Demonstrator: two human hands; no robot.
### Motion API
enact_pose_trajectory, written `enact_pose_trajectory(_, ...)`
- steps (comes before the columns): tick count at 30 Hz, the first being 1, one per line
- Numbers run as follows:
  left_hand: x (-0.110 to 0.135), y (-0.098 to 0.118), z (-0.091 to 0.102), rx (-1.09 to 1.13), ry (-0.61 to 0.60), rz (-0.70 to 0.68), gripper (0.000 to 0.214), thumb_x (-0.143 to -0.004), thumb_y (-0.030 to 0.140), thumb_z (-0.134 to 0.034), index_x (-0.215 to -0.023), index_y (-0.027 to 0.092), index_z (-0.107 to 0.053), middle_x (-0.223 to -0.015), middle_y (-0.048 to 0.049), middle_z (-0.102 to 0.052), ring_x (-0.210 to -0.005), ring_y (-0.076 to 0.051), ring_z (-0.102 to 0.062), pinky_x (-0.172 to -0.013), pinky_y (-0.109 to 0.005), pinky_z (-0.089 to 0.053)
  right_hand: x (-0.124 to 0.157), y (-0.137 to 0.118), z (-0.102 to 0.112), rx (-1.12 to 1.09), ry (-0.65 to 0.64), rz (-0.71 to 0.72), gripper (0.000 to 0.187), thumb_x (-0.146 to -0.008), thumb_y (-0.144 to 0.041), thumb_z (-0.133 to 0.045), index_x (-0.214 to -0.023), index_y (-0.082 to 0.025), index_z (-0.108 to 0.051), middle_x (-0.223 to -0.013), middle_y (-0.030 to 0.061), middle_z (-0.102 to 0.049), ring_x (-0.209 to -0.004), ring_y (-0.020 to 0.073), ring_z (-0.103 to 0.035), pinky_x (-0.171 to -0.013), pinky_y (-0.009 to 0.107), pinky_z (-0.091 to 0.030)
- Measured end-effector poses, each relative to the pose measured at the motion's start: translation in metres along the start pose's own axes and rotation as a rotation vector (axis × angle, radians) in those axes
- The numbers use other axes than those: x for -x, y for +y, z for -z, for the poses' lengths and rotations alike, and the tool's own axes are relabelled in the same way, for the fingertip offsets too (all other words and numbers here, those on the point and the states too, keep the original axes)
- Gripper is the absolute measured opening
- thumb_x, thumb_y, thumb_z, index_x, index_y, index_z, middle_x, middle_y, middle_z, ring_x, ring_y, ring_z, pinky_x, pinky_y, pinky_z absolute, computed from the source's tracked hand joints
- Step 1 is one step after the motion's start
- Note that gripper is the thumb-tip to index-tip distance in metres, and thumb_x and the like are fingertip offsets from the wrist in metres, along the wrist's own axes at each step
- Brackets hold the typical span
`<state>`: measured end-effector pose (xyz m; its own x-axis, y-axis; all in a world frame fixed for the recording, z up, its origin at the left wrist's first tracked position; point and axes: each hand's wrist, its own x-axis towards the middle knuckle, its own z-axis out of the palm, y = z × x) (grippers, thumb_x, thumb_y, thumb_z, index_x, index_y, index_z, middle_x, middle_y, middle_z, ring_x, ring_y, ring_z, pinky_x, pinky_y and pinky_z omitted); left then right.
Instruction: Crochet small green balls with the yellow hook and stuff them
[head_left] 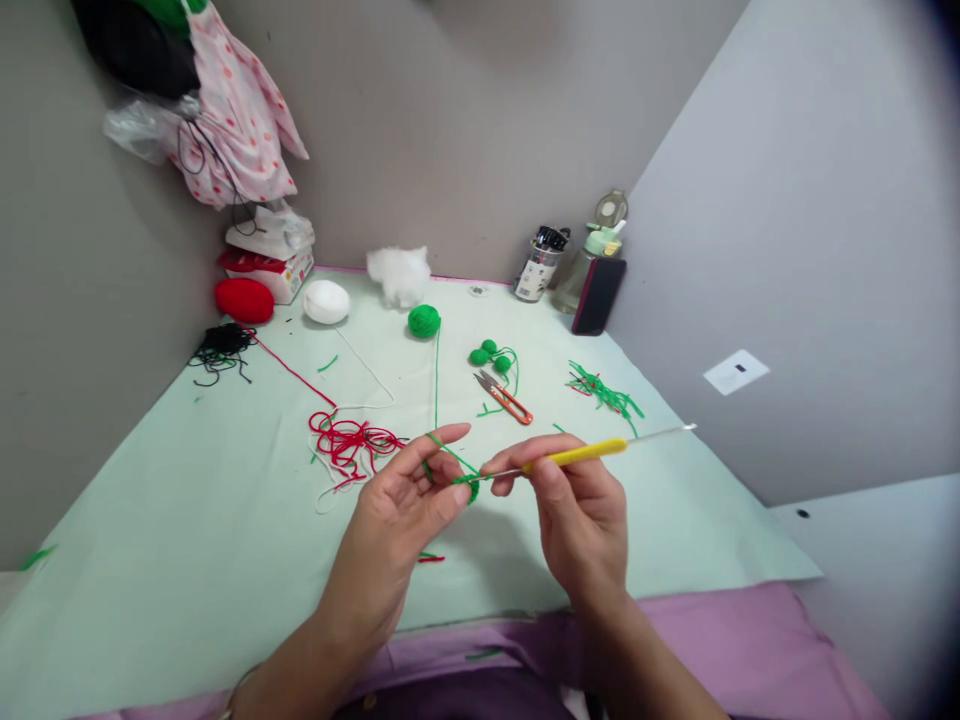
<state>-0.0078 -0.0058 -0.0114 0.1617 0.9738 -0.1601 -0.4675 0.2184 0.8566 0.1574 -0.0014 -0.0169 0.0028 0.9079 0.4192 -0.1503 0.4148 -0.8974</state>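
Observation:
My left hand (412, 495) pinches a small green crochet piece (473, 490) between thumb and fingers, its index finger raised with green yarn running over it. That yarn leads back to a green yarn ball (424, 321). In my right hand (577, 505) is a crochet hook with a yellow handle (581, 454), held like a pen. The hook's thin metal shaft points left, its tip at the green piece; a second metal end sticks out to the right. Fingers hide much of the crochet piece.
Orange thread snips (504, 398) lie beyond my hands, near small green crocheted balls (502, 364). Tangled red yarn (352, 445) is at left, green scraps (600, 390) at right. Behind stand a red ball (244, 300), white ball (326, 301), white stuffing (400, 276), a jar (537, 268) and a phone (598, 296).

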Motion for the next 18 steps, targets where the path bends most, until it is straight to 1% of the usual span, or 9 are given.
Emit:
enact_pose_trajectory(2,0.000,-0.001,0.001,-0.024,0.004,-0.013,0.038,-0.083,0.028,-0.085,-0.121,0.034,-0.078,-0.090,0.0019,-0.063,-0.091,-0.013,-0.060,-0.087,-0.024,-0.049,0.002,-0.002,0.001,0.089,-0.015,0.068,0.021,-0.106,-0.021,-0.056,-0.106,-0.027,-0.076,-0.097,0.0026,-0.078,-0.080,0.0145,-0.071,-0.075,0.030,-0.059)
enact_pose_trajectory(5,0.000,-0.003,0.004,-0.060,0.016,-0.033,0.039,-0.083,0.029,-0.085,-0.121,0.034,-0.078,-0.090,0.0019,-0.062,-0.091,-0.013,-0.061,-0.087,-0.023,-0.051,0.003,-0.005,0.002,0.226,-0.073,0.189,0.025,-0.105,-0.015,-0.054,-0.114,-0.027,-0.074,-0.100,0.0034,-0.078,-0.085,0.0163,-0.072,-0.077,0.032,-0.059)
enact_pose_trajectory(8,-0.001,-0.005,0.005,-0.098,0.042,-0.067,0.037,-0.083,0.027,-0.085,-0.119,0.033,-0.079,-0.089,0.0020,-0.062,-0.087,-0.012,-0.061,-0.084,-0.022,-0.052,0.003,-0.007,0.003,0.338,-0.139,0.347,0.029,-0.103,-0.009,-0.054,-0.120,-0.024,-0.071,-0.101,0.0067,-0.079,-0.090,0.0194,-0.073,-0.077,0.036,-0.061)
enact_pose_trajectory(11,-0.001,-0.005,0.003,-0.113,0.065,-0.103,0.036,-0.082,0.025,-0.086,-0.117,0.032,-0.079,-0.087,0.0028,-0.061,-0.085,-0.011,-0.060,-0.083,-0.021,-0.051,0.002,-0.006,0.003,0.424,-0.181,0.483,0.030,-0.101,-0.006,-0.055,-0.121,-0.020,-0.071,-0.101,0.0105,-0.080,-0.092,0.0212,-0.076,-0.074,0.036,-0.063)
enact_pose_trajectory(14,0.002,-0.005,-0.002,-0.067,0.029,-0.073,0.041,-0.081,0.022,-0.086,-0.120,0.033,-0.078,-0.083,0.0038,-0.062,-0.083,-0.011,-0.061,-0.081,-0.021,-0.051,0.004,-0.001,0.002,0.512,-0.167,0.594,0.028,-0.099,-0.007,-0.059,-0.121,-0.019,-0.072,-0.107,0.0149,-0.080,-0.095,0.0229,-0.077,-0.072,0.035,-0.064)
enact_pose_trajectory(16,0.003,-0.004,-0.004,-0.024,-0.003,-0.028,0.048,-0.080,0.021,-0.086,-0.125,0.034,-0.075,-0.082,0.0045,-0.062,-0.082,-0.011,-0.060,-0.080,-0.021,-0.050,0.005,0.003,0.000,0.499,-0.133,0.604,0.028,-0.099,-0.009,-0.060,-0.121,-0.019,-0.073,-0.110,0.0152,-0.080,-0.096,0.0230,-0.077,-0.073,0.035,-0.065)
enact_pose_trajectory(18,0.003,-0.002,-0.005,0.000,-0.012,0.005,0.051,-0.081,0.021,-0.086,-0.129,0.035,-0.073,-0.084,0.0046,-0.063,-0.083,-0.010,-0.059,-0.080,-0.021,-0.049,0.005,0.005,-0.001,0.416,-0.087,0.547,0.027,-0.101,-0.010,-0.057,-0.119,-0.022,-0.074,-0.107,0.0119,-0.080,-0.094,0.0216,-0.076,-0.075,0.035,-0.064)
